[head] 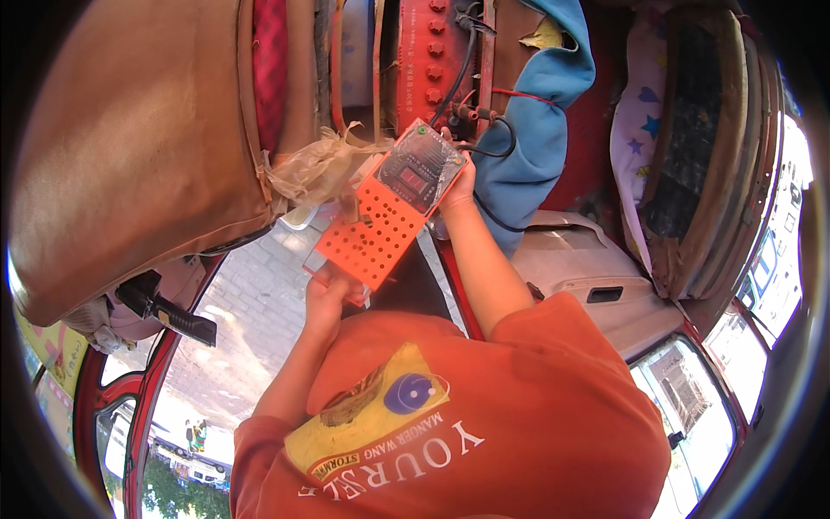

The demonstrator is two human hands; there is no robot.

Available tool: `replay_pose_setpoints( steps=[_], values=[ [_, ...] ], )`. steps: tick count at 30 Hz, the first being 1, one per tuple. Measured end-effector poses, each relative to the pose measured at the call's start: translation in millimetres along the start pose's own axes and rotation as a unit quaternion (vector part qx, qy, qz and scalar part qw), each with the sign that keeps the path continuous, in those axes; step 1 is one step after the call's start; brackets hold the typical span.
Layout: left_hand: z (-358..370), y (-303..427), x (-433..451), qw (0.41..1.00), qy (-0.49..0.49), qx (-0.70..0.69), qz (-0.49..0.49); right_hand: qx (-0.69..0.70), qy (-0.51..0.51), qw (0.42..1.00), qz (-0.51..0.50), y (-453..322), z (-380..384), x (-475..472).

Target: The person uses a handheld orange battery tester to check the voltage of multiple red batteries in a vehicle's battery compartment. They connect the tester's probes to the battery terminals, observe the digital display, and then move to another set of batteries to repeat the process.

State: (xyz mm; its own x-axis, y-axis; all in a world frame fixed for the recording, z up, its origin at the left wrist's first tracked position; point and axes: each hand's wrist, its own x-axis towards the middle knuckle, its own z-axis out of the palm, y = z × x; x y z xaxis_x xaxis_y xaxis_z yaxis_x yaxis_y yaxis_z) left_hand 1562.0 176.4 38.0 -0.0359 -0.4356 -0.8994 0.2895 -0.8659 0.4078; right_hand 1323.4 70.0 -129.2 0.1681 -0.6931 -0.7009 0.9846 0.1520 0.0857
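An orange battery tester (pixel 389 207) with a perforated case, a small lit red display and a plastic-covered top panel is held at a slant in both hands. My left hand (pixel 332 295) grips its lower end, by a projecting handle-like part. Around the upper right side wraps my right hand (pixel 462 185), its fingers partly hidden behind the case. Just beyond the tester lies a red battery (pixel 421 65) with a row of red caps. A black cable (pixel 462 74) runs from the tester to a dark clamp (pixel 473 19) at the battery's far end. Another black lead (pixel 512 139) reaches red connectors (pixel 473 113).
Crumpled translucent plastic (pixel 318 165) touches the tester's left side. A brown seat cushion (pixel 142 143) stands raised at left, above a black lever-like handle (pixel 168 311). Blue cloth (pixel 532 143) lies right of the battery, near a beige door panel (pixel 583 259). Paving (pixel 253 311) shows through the open doorway.
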Motion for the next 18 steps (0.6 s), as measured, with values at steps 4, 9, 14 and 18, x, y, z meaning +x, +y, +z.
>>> replay_pose_setpoints(
  steps=[4, 9, 14, 18],
  values=[
    [-0.8, 1.8, 4.0, 1.000, 0.000, 0.018, 0.009, -0.007, -0.079, 0.997, 0.017, -4.2, -10.6, 5.2],
    [-2.5, 2.2, 4.7, 1.000, -0.005, 0.012, 0.011, 0.008, -0.131, 0.990, 0.041, -2.0, -13.4, 11.1],
    [-1.5, 2.9, 2.9, 1.000, 0.014, 0.024, -0.001, 0.025, -0.081, 0.996, 0.026, 0.7, -5.1, 8.7],
    [5.9, 8.4, 0.5, 0.999, 0.031, 0.023, 0.002, 0.030, -0.095, 0.994, 0.045, -1.8, -9.2, 11.8]
  ],
)
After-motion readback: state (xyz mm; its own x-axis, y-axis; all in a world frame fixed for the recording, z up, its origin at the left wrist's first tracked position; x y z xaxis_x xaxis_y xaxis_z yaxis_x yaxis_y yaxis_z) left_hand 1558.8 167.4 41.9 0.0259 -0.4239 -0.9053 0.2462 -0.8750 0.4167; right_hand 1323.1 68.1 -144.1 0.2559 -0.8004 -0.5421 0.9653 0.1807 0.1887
